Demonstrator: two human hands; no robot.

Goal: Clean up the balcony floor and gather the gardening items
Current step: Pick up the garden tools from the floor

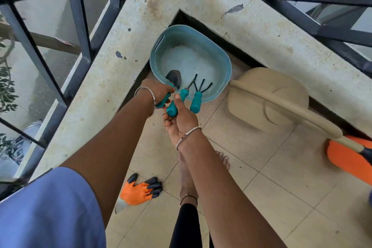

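Now the tools go in: the left hand (159,91) grips a teal-handled black trowel (174,78), and the right hand (182,120) holds a teal-handled fork (177,105), above the teal plastic basket (221,62) in the floor corner. Next, let go gently.

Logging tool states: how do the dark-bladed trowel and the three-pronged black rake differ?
The dark-bladed trowel has one broad scoop; the three-pronged black rake has thin tines. The left hand grips the trowel's handle; no hand holds the rake, which crosses the rim of the teal basket. Both have teal handles.
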